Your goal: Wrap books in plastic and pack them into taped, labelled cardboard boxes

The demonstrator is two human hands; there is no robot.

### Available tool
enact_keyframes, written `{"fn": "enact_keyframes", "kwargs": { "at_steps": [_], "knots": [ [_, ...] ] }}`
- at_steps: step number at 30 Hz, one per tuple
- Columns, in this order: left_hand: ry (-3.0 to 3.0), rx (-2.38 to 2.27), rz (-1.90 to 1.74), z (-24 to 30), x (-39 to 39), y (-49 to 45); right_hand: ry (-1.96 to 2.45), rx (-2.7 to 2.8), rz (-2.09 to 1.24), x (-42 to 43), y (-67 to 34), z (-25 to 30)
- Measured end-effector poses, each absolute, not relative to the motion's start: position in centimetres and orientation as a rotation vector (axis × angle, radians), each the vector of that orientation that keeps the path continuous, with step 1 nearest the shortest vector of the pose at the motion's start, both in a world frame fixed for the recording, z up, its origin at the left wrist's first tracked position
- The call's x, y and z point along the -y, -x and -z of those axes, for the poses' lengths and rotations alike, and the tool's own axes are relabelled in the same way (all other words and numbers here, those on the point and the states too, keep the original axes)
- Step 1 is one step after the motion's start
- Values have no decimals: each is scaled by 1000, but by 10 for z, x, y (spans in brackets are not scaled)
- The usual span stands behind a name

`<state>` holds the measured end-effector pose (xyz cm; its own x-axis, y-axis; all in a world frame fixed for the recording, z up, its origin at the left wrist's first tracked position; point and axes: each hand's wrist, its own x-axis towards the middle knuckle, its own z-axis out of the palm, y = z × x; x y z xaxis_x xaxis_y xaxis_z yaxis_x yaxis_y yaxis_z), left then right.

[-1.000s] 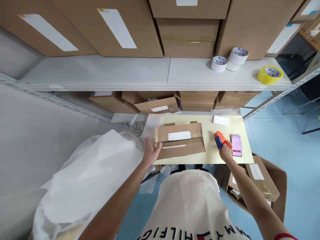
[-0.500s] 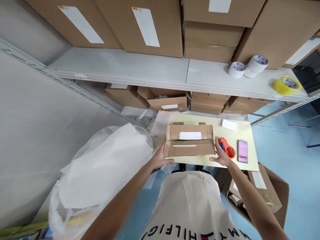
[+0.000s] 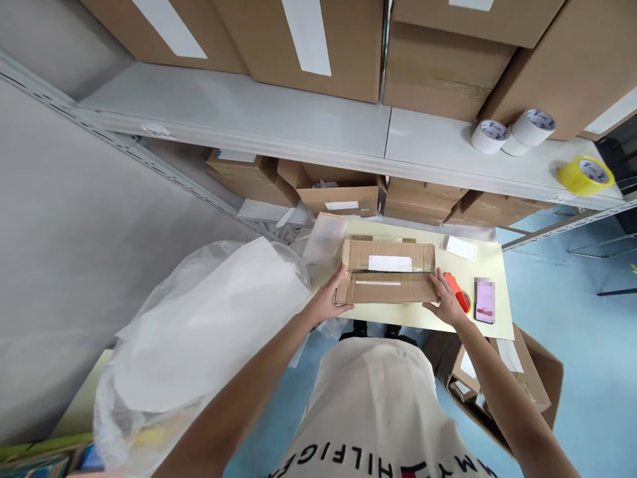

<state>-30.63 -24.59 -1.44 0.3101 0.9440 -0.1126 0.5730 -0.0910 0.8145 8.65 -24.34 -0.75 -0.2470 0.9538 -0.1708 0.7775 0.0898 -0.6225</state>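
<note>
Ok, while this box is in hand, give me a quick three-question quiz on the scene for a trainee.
1. Multiple choice: where do the left hand and right hand hold the cardboard box?
a) both at one end
b) at opposite ends
c) both on the white label
2. True or false: in the picture, the phone lies to the left of the box.
3. Count: how many white tape rolls show on the upper shelf?

Key: 1. b. 2. False; the phone lies to the right. 3. Three.
</note>
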Motion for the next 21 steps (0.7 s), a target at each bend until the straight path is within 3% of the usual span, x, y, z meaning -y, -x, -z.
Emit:
{"fn": "enact_keyframes", "kwargs": {
  "at_steps": [12,21],
  "knots": [
    [-1191,-1271,-1077,-36,167,281,1686,1099,-1035,189,-82,-76],
    [-780,-1153,-894,-10,137,260,1787,956,-1210,161,-74,-36]
  ]
}}
